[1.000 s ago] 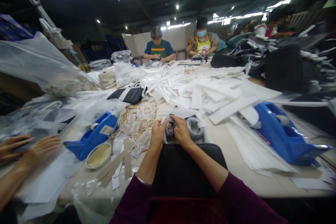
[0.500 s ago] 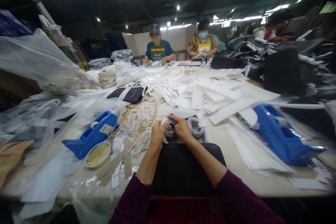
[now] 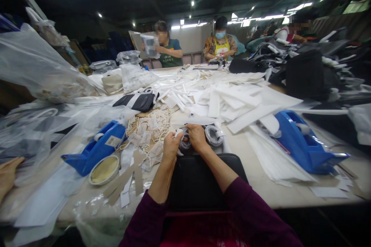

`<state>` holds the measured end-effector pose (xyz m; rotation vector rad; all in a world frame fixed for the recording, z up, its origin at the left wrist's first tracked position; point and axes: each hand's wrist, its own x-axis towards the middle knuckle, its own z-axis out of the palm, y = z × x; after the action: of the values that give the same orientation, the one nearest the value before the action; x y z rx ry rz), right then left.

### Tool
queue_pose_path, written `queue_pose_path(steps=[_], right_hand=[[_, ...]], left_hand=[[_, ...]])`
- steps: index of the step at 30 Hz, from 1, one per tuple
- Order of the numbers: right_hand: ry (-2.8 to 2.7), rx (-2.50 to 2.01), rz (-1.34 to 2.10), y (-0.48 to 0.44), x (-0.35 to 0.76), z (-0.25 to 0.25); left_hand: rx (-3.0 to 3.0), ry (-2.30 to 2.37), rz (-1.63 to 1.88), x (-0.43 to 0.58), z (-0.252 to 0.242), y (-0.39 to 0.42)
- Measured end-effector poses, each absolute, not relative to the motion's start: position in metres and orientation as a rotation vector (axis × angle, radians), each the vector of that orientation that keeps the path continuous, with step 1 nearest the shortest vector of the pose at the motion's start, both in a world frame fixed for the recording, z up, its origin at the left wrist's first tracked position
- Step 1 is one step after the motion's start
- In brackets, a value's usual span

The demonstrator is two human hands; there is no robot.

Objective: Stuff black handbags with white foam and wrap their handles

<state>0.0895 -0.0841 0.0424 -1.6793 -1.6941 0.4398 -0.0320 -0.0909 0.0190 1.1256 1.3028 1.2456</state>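
My left hand (image 3: 171, 147) and my right hand (image 3: 197, 137) are closed together on a small bundle of grey-white cord (image 3: 184, 142), pinching it just past the far edge of a black flat case (image 3: 199, 181) that lies in front of me. A second coil of the same cord (image 3: 213, 135) rests to the right of my right hand. To the left of my left hand lies a heap of beige strings with paper tags (image 3: 149, 127).
A blue tape dispenser (image 3: 95, 149) and a round tin (image 3: 104, 170) sit at the left, another blue dispenser (image 3: 304, 146) at the right. White strips (image 3: 232, 102) cover the table's middle. A neighbour's hand (image 3: 7, 173) shows at the left edge. Other people work at the far end.
My hands stay pinched on the cord bundle, shifting slightly. The neighbour's hands at the left have drawn back, only one still showing. The far worker in green has lifted a clear bag.
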Motion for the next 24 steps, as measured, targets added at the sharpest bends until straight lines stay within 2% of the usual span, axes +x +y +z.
queue_pose_path(steps=[7,13,18,24], right_hand=[[-1.597,-1.756,0.401,-0.074,0.088,0.039],[-1.675,-1.522,0.411,-0.082,0.091,0.037],[-1.48,-1.364,0.401,-0.09,0.087,0.038],[-1.378,-1.496,0.13,-0.136,0.074,0.045]], left_hand=[[1.14,1.284,1.25,-0.033,0.02,-0.095],[1.126,1.203,1.308,-0.032,0.019,-0.095],[1.116,1.187,1.319,-0.032,0.019,-0.095],[1.106,1.216,1.354,-0.033,0.019,-0.098]])
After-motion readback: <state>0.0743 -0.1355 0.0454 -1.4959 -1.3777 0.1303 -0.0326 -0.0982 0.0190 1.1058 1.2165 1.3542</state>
